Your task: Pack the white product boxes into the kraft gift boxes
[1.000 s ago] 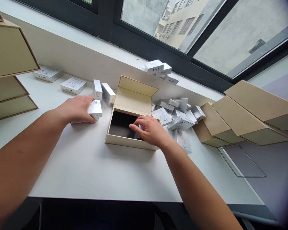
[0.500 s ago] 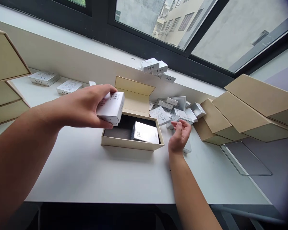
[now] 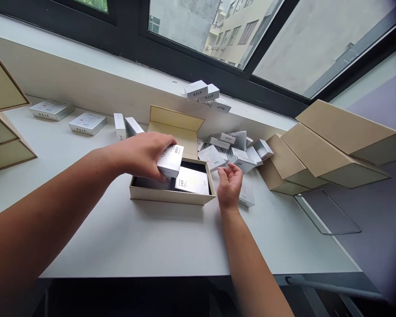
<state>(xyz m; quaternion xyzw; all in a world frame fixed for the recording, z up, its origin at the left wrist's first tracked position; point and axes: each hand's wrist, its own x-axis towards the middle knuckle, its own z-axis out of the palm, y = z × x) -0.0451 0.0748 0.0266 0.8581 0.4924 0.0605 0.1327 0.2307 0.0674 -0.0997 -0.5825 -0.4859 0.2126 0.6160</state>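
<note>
Small white box, tilted, is hanging at centre frame over the left half of the open tan gift box, pinched at its edges by the left hand. Its long axis is running toward the window. Another white box is lying flat in the right half, just beside it. Right hand is hovering right of the gift box, fingers loosely curled, holding nothing, near the heap of white boxes. Left hand is nearer.

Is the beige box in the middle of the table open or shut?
Open. The beige box has its lid raised at the back, and one white carton lies inside.
</note>
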